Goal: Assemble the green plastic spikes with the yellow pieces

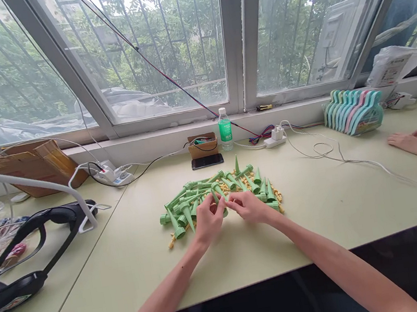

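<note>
My left hand (pixel 208 220) is closed around a green plastic watering spike (pixel 215 197), its pointed end showing above the fingers. Close beside it, my right hand (pixel 250 208) pinches at the same spot with thumb and forefinger; whatever lies between those fingertips is too small to make out. Both hands are over the near side of a heap of green watering spikes (pixel 186 212), cone-shaped with wide ribbed collars. Small yellow plastic pieces (pixel 278 195) lie under and around the heap.
Behind the heap are a black phone (pixel 207 161), a small cardboard box (pixel 203 149) and a bottle (pixel 225 131). White cables (pixel 322 151) cross the table's right side. Pastel hangers (pixel 355 110) stand at the back right, near another person's hands (pixel 412 141). A black headset (pixel 34 278) is at left.
</note>
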Motion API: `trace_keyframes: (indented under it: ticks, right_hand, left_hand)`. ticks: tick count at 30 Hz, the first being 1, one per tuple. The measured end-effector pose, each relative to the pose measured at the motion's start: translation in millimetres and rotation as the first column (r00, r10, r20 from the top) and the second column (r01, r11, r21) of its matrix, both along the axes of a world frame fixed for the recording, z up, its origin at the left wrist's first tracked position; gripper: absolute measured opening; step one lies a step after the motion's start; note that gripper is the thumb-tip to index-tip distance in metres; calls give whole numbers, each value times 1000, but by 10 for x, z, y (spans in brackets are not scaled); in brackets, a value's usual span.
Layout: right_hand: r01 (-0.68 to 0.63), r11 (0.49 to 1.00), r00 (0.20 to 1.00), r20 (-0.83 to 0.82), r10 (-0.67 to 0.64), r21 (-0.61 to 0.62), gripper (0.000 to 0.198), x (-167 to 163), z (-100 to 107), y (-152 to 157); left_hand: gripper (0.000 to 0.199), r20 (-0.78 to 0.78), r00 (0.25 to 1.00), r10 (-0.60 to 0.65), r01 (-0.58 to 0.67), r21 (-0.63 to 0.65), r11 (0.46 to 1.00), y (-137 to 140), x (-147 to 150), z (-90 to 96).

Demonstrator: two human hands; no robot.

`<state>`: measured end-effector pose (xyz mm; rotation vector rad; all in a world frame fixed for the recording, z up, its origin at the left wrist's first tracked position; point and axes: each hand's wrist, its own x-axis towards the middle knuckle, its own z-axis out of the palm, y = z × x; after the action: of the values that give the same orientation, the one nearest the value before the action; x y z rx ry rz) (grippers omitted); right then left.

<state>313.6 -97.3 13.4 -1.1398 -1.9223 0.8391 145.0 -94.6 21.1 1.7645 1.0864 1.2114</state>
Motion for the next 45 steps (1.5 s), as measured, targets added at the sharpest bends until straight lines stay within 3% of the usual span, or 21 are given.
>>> trace_keyframes:
  ticks: [11,27,45]
  right_hand:
    - [-13,1000,1000,-11,14,24,44,-6,25,-8]
    - [8,1000,1000,19,-8,11,34,-6,15,-10]
    - [-15,999,1000,-6,15,29,42,-1,18,-2]
  left_hand:
    - [22,7,1000,-16,16,-5,1000,9,2,-27]
    - [22,-23,999,29,-28,13,1000,13,10,-14]
    - [25,-6,1000,1,-1,-3,1000,10,1,-10]
